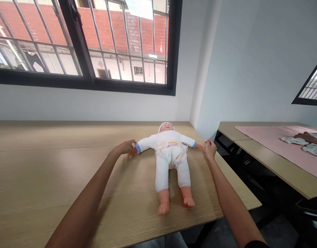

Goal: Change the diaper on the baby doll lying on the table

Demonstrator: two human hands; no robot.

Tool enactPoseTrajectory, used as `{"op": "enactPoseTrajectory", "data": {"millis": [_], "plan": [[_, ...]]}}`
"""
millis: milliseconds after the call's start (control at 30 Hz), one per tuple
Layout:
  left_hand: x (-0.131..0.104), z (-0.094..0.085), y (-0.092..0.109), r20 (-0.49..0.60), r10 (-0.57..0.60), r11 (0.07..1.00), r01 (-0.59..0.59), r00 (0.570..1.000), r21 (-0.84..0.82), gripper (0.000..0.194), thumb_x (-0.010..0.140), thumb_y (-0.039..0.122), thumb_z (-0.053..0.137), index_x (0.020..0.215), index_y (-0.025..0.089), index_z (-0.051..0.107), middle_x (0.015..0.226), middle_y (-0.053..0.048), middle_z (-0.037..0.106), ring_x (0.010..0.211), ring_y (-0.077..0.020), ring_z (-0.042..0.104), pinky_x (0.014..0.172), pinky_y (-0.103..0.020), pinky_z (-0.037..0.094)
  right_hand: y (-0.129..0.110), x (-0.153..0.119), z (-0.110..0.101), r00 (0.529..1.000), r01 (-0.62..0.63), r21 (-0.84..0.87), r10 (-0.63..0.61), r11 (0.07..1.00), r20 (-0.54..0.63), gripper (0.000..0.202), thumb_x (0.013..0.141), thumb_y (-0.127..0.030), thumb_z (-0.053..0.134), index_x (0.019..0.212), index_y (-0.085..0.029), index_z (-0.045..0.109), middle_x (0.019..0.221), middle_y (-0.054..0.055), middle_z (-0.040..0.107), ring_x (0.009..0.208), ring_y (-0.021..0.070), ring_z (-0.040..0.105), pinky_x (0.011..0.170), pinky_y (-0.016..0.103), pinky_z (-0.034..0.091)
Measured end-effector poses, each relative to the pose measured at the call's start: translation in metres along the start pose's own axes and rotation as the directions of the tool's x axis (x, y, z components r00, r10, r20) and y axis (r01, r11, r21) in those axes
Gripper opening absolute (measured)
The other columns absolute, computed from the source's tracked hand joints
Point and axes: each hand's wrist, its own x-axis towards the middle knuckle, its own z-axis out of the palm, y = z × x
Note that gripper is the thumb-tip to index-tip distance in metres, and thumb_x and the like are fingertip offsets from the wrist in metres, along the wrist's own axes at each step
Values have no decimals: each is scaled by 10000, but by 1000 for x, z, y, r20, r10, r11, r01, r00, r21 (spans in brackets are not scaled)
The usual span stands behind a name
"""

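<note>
A baby doll (170,139) lies on its back on the wooden table (57,193), feet toward me, arms spread wide. It wears a white outfit with blue cuffs, a white cap, and a diaper (171,153) around its hips, over the leggings. My left hand (127,147) is closed at the doll's hand on the left, by the blue cuff. On the other side, my right hand (210,150) has its fingers curled together at the tip of the doll's other hand (199,146); the exact contact there is hard to see.
To the right, across a gap, stands another table with a pink cloth (274,144). Another person's hands (307,136) rest there by white patterned fabric (313,150). A barred window (127,44) is in the wall behind my table.
</note>
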Motion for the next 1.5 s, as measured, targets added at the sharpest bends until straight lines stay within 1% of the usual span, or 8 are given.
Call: {"op": "enactPoseTrajectory", "data": {"millis": [133,333,567,867,1033,1200,1367,1500], "plan": [[-1,0,1,7,-4,1000,4,1000,-4,624,491,433,710,1037,196,523,763,-15,709,874,-278,688,729,-304,500,1,0,1,999,33,5,-33,999,11,409,835,-506,347,756,-197,602,581,47,638,629,244,608,639,314,408],[0,-1,1,-7,5,1000,-5,1000,-1,596,500,409,714,1036,210,546,761,-6,721,841,-272,694,705,-305,498,-3,0,-1,994,56,-20,-58,998,-91,331,825,-457,362,774,-202,567,787,103,705,768,257,621,674,314,395],[2,0,-2,-28,6,1000,-6,1000,-1,620,497,424,709,1057,203,558,792,-19,724,844,-271,693,714,-302,503,-1,0,-2,999,-4,2,4,1000,-49,375,842,-465,326,775,-207,590,494,41,594,644,262,593,631,317,387],[-1,-1,3,9,-10,1000,10,1000,-16,598,492,404,696,1027,201,522,729,-6,704,831,-263,689,710,-292,497,0,1,-2,992,30,-67,-38,997,-120,395,842,-447,303,754,-208,605,647,74,677,704,261,604,631,315,372],[-2,-1,3,4,-15,1000,15,1000,-23,581,485,400,701,1008,208,538,726,2,706,843,-266,689,706,-291,494,4,4,0,997,0,-65,-5,998,-78,413,829,-456,309,650,-219,595,539,75,636,628,262,584,610,326,370],[-1,-1,3,-3,-11,1000,11,1000,-12,571,482,416,718,988,212,552,734,4,706,852,-272,691,718,-297,495,1,3,-2,993,-46,-133,31,990,-113,472,838,-454,260,640,-215,615,737,120,691,737,284,608,645,338,377],[-3,-1,4,4,-9,999,9,1000,-41,559,497,411,707,996,214,550,704,13,699,824,-260,694,706,-290,496,0,1,-3,998,-53,-97,49,994,-48,454,848,-452,271,764,-206,643,644,86,679,737,288,627,660,342,394],[-4,-1,4,-9,-12,999,11,1000,-42,558,468,410,710,969,217,554,706,8,703,819,-259,689,699,-286,497,3,3,-2,996,-71,-96,66,993,-54,470,838,-464,290,649,-211,639,603,95,666,653,285,613,631,345,398]]}}
